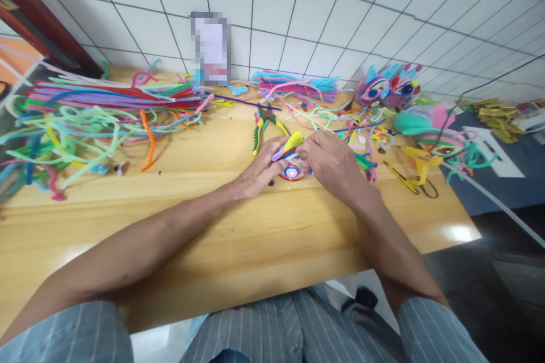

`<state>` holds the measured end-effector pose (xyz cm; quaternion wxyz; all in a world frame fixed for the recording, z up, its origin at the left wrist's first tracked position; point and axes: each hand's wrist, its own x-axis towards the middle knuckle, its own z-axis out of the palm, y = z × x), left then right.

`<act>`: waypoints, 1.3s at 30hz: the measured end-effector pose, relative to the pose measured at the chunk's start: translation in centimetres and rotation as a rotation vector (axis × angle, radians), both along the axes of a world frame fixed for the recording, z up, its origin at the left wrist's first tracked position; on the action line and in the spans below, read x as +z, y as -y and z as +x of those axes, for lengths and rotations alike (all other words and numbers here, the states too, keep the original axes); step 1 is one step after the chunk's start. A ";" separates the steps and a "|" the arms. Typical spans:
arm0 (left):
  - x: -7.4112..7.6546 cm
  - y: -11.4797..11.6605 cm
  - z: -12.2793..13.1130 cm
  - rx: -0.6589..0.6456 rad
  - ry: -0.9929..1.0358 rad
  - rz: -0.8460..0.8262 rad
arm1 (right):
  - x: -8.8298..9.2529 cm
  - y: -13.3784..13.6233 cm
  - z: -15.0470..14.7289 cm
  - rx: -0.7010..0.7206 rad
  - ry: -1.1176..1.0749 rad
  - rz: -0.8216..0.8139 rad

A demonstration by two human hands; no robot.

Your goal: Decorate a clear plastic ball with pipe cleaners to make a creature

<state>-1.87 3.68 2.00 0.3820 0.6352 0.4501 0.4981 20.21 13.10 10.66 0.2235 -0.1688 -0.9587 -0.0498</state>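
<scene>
A small colourful craft piece [292, 172], with a white and blue round eye and a yellow tip, sits between both hands over the table. My left hand [260, 170] holds its left side, fingers closed around the edge by a purple strip. At its upper right, my right hand [326, 156] pinches the piece with bent fingers; the fingertips are partly hidden. Pliers [266, 125] with green and yellow handles lie open just behind my left hand.
Bundled pipe cleaners [114, 96] and loose curled ones cover the back left. Another bundle [298, 88] lies by the wall near a propped phone [210, 48]. Rightward are a yellow cutter [401, 177], a yellow glue gun [421, 163] and finished colourful figures [387, 91].
</scene>
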 end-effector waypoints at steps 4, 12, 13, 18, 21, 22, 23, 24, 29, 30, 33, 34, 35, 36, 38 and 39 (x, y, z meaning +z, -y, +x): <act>-0.3 -0.4 0.2 0.032 0.022 0.002 | -0.2 0.0 0.1 -0.015 -0.025 -0.049; -1.4 -0.6 0.0 0.068 0.045 0.005 | -1.9 -1.2 3.6 -0.094 -0.272 -0.050; -1.4 -0.5 0.0 0.076 0.051 -0.002 | -2.3 -1.5 4.1 -0.105 -0.304 -0.036; -1.3 -0.3 0.3 0.090 0.120 -0.075 | -4.6 -2.1 5.0 -0.116 -0.396 -0.048; -1.3 -0.2 0.3 0.075 0.177 -0.136 | -5.6 -2.0 4.8 -0.121 -0.390 -0.114; -1.3 -0.1 0.3 0.071 0.190 -0.149 | -5.8 -1.9 4.7 -0.125 -0.383 -0.131; -1.3 -0.1 0.2 0.072 0.199 -0.156 | -6.0 -1.8 4.6 -0.124 -0.379 -0.142; -1.3 0.0 0.2 0.076 0.204 -0.157 | -6.1 -1.7 4.5 -0.118 -0.381 -0.145; -1.2 0.0 0.0 0.094 0.179 -0.146 | -6.9 -1.5 4.1 -0.104 -0.406 -0.156; -1.2 0.0 0.0 0.091 0.172 -0.139 | -7.0 -1.5 4.1 -0.109 -0.399 -0.169; -1.6 -0.1 -0.1 0.101 0.160 -0.097 | -7.1 -1.5 4.0 -0.112 -0.387 -0.209; -1.7 -0.1 -0.2 0.108 0.157 -0.089 | -7.1 -1.5 4.0 -0.107 -0.390 -0.224; -1.9 -0.1 -0.2 0.114 0.156 -0.088 | -7.1 -1.4 4.0 -0.098 -0.396 -0.240; -2.0 -0.1 -0.3 0.117 0.156 -0.090 | -7.1 -1.4 4.0 -0.088 -0.403 -0.254; -2.2 -0.1 -0.3 0.114 0.155 -0.100 | -7.2 -1.4 4.1 -0.064 -0.425 -0.266; -2.3 -0.1 -0.3 0.114 0.152 -0.100 | -7.3 -1.5 4.1 -0.051 -0.438 -0.264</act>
